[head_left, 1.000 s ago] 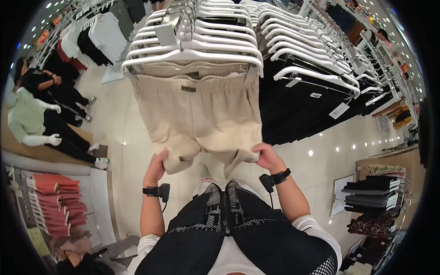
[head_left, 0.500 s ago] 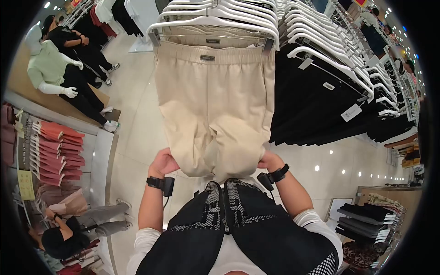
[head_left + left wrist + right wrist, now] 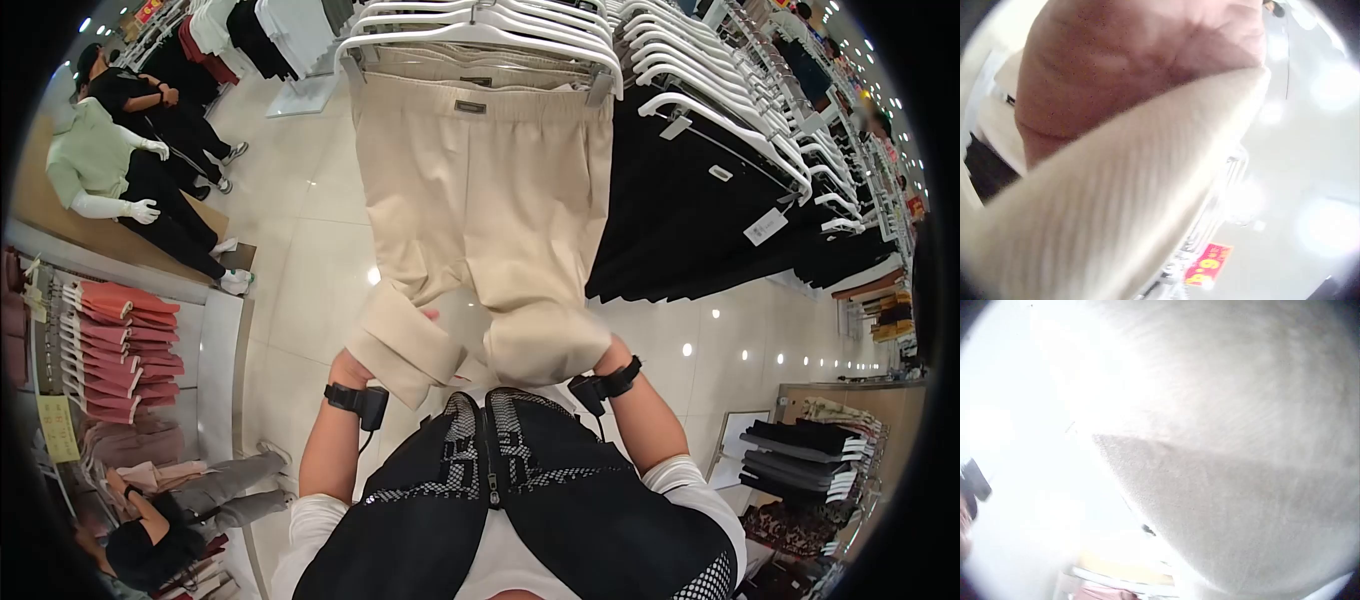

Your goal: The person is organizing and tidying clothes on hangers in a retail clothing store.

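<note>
Beige elastic-waist trousers (image 3: 480,190) hang clipped by the waistband from a white hanger (image 3: 480,42) at the front of a rail. In the head view, my left hand (image 3: 352,368) is at the lower part of one leg, whose end is folded up and over. One fingertip shows past the fold, and the rest of the fingers are under the cloth. The left wrist view has the palm (image 3: 1141,56) with ribbed-looking beige cloth (image 3: 1116,194) across it. At the other leg, my right hand (image 3: 615,356) touches the bunched lower end, its fingers hidden behind it. Beige cloth (image 3: 1229,512) fills much of the right wrist view.
More beige garments hang behind these trousers. To the right is a row of black garments (image 3: 690,220) on white hangers, one with a white tag (image 3: 766,227). A mannequin (image 3: 95,165) stands at left, above a rack of pink clothes (image 3: 125,340). Other people are nearby.
The hands first gripped the leg ends, then moved behind the lower legs. Now the left leg's end is turned up over the left hand, and the right leg is bunched higher.
</note>
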`<move>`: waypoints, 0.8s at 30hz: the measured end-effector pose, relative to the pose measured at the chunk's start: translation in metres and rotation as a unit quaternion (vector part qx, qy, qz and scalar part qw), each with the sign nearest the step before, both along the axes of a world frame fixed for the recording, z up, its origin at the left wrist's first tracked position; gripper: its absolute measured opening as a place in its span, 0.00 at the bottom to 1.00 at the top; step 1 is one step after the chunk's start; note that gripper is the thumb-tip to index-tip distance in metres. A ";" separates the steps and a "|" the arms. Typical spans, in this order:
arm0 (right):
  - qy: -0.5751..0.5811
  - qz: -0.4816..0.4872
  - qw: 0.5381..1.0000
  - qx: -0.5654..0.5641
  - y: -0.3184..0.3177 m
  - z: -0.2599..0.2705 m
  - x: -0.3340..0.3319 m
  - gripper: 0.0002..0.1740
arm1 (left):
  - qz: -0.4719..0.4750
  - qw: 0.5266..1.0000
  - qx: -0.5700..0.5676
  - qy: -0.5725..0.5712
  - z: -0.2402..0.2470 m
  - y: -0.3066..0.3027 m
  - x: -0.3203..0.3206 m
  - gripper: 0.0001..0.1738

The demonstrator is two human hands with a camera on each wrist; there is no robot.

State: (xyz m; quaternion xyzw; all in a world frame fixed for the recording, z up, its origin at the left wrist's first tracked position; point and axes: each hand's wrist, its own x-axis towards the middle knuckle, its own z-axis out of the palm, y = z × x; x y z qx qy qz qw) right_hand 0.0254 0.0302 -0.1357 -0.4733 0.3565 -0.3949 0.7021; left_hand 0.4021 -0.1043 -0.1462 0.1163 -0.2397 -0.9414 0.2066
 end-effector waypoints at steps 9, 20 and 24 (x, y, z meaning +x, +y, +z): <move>-0.015 -0.230 0.973 0.003 -0.007 -0.026 0.070 0.25 | -0.043 0.974 0.185 -0.120 -0.049 -0.025 0.049 0.30; -0.162 -0.220 0.940 0.204 -0.018 -0.020 0.121 0.26 | -0.060 0.982 0.148 -0.102 -0.065 -0.090 0.069 0.30; -0.204 -0.232 0.941 0.138 -0.010 -0.007 0.141 0.26 | -0.116 0.972 0.194 -0.058 -0.064 -0.107 0.081 0.30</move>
